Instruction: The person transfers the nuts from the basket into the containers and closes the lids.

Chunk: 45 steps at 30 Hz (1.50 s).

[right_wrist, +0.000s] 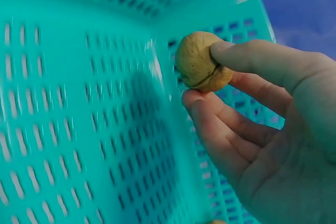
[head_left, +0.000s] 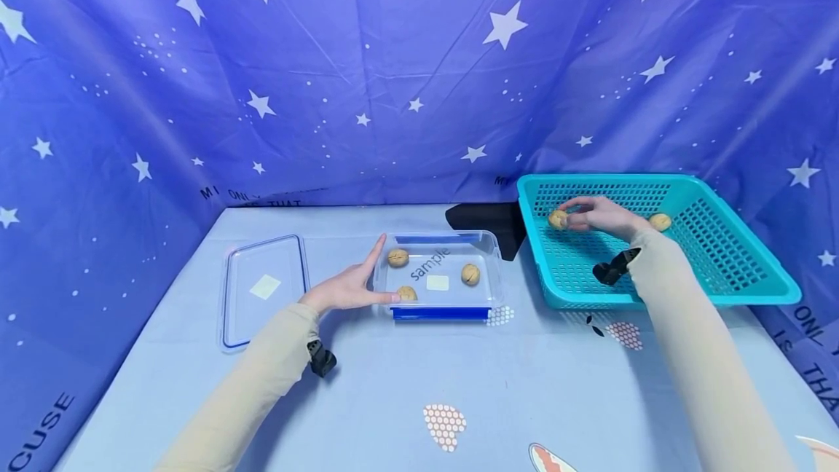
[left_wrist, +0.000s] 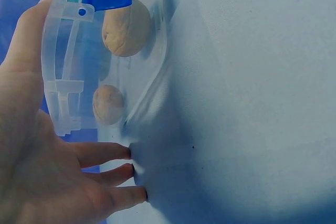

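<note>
A clear plastic food container point(head_left: 452, 297) with a blue clasp stands lidless on the table, with three walnuts inside: one walnut point(head_left: 398, 258) at back left, one at right, one by the front wall. My left hand point(head_left: 350, 286) rests against its left end, thumb at the front corner and index finger stretched along the side. In the left wrist view the other fingers point(left_wrist: 107, 174) extend straight beside the container. Over the left part of the turquoise basket point(head_left: 662, 299), my right hand point(head_left: 606, 217) pinches a walnut point(right_wrist: 202, 61) between thumb and fingers.
Another walnut point(head_left: 660, 222) sits in the basket, beyond my right wrist. The blue-rimmed container lid point(head_left: 265, 312) lies flat at left. A black object point(head_left: 485, 221) is between container and basket. Starry blue cloth point(head_left: 393, 79) hangs behind the table.
</note>
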Available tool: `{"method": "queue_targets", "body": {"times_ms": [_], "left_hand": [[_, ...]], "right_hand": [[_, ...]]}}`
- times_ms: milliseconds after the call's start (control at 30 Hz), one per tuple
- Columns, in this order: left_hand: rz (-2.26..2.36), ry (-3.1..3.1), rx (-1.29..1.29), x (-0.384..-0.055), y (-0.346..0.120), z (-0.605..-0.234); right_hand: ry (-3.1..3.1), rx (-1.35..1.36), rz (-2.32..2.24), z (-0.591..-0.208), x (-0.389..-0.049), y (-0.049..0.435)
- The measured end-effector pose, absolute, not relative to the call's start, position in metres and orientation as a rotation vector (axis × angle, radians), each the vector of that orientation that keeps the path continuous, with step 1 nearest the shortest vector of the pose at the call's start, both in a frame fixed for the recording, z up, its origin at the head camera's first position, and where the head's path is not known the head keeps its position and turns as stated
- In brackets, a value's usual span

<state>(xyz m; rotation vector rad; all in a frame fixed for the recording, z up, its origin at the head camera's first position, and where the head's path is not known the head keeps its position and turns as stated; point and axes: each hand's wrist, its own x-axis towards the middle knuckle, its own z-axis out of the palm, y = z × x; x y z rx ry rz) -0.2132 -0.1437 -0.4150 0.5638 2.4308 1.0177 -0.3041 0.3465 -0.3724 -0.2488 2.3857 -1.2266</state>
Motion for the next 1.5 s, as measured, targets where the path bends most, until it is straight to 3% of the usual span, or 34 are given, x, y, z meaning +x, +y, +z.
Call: {"method": "queue_targets", "body": {"times_ms": [1500], "left_hand": [[0.991, 2.433, 0.579, -0.211, -0.145, -0.413]], "right_hand": [[2.397, -0.482, -1.289, -0.328, -0.266, 0.286]]}}
